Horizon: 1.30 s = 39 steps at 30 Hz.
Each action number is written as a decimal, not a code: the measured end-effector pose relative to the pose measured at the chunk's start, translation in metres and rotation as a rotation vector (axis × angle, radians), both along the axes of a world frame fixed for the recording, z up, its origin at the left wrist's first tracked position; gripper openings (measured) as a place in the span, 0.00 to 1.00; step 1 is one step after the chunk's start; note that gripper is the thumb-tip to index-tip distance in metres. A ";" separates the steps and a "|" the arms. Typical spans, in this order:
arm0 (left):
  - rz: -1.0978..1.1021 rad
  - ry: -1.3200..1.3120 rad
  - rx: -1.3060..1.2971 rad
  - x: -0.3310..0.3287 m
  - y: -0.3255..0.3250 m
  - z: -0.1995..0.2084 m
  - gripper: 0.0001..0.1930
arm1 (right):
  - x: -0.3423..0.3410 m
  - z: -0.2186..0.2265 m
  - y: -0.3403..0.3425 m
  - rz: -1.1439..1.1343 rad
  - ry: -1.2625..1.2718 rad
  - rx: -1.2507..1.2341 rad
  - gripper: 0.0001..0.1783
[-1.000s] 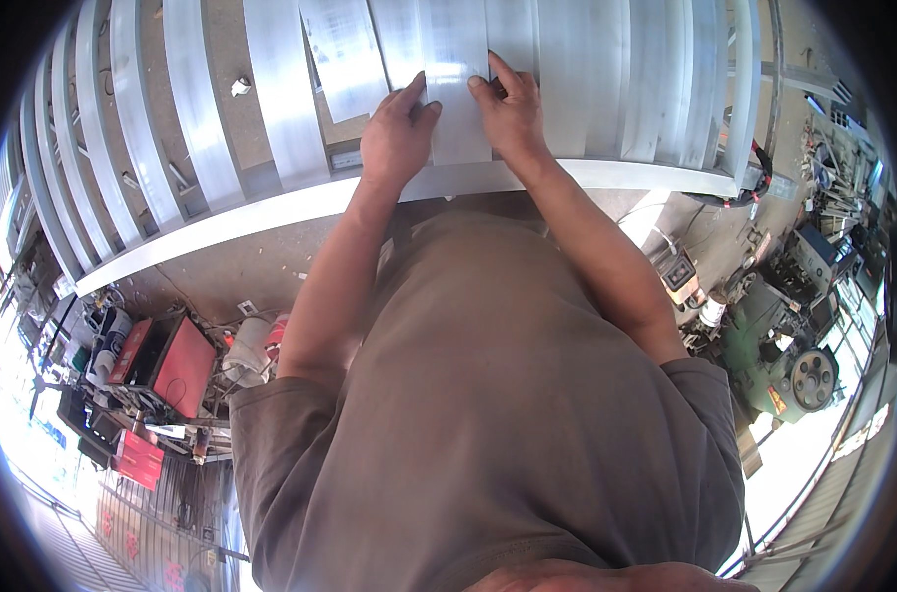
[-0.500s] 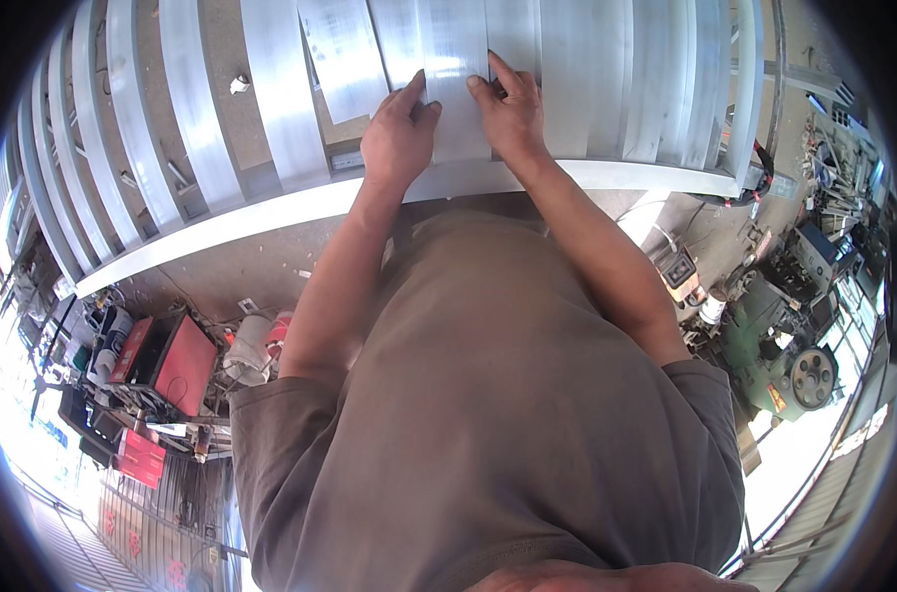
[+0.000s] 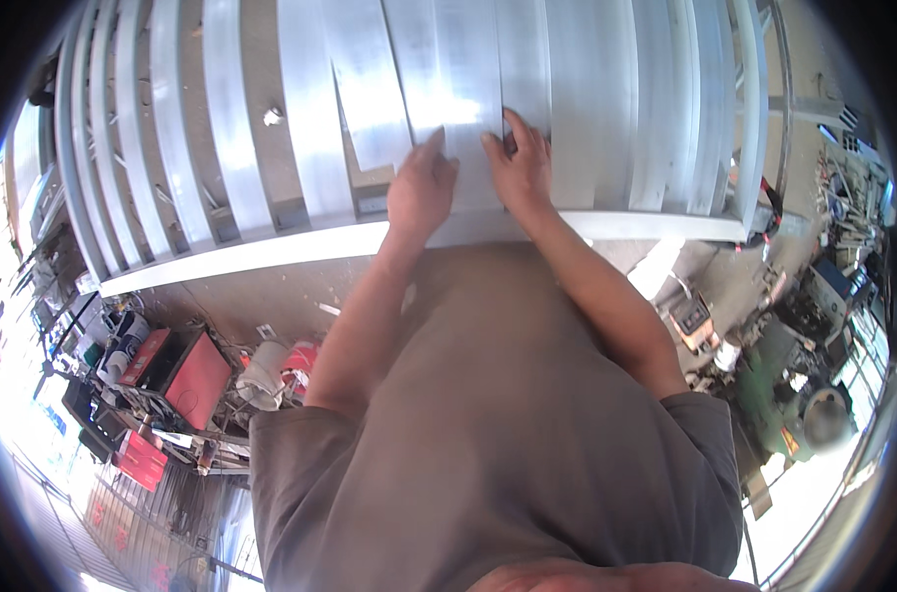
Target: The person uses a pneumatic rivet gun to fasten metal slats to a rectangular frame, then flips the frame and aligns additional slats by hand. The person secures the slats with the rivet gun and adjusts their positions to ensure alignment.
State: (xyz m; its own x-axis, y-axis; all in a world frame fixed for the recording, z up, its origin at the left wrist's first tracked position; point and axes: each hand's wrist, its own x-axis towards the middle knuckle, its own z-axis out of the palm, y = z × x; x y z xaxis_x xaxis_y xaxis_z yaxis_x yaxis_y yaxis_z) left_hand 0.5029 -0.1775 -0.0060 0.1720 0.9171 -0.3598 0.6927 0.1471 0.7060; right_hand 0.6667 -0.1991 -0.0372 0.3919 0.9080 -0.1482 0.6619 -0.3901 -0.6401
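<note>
My left hand (image 3: 423,192) rests on a row of flat silvery metal slats. Its index finger and thumb are apart, lying on the near part of a wide slat (image 3: 468,104). On that slat's right side is my right hand (image 3: 524,173), index finger and thumb spread, the index finger by the seam with the adjoining slat (image 3: 524,64). The other fingers of both hands are bent and partly hidden. Left of the wide slat lies a shorter metal plate (image 3: 367,94), set at a slight slant, its near end short of the frame's front rail (image 3: 241,259).
More slats (image 3: 233,118) stand spaced apart on the left, with floor showing between them. A red machine (image 3: 197,380) and a bucket (image 3: 264,375) are at lower left. A green machine with a wheel (image 3: 779,390) stands at right, near scattered metal pieces (image 3: 853,202).
The slatted frame and both hands appear lower and slightly right in the picture, as the view has shifted. Both hands keep nearly the same place on the wide slat.
</note>
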 end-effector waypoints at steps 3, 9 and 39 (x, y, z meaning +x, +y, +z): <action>0.088 -0.004 -0.039 -0.014 -0.005 0.014 0.25 | -0.001 0.018 -0.003 0.027 0.062 0.067 0.29; 0.433 0.001 0.118 -0.058 0.028 0.005 0.35 | -0.054 0.028 0.036 0.248 0.311 0.175 0.30; 0.276 -0.305 -0.134 -0.122 0.052 0.004 0.31 | -0.180 0.062 0.047 -0.271 0.387 -0.188 0.35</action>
State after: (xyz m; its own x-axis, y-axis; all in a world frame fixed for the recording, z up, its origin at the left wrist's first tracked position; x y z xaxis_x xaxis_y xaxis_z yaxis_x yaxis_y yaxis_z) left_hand 0.3810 -0.1256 -0.0016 0.0439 0.8923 -0.4493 0.3772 0.4016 0.8345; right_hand 0.4864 -0.1519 0.0246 0.4938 0.7248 -0.4805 0.2487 -0.6472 -0.7206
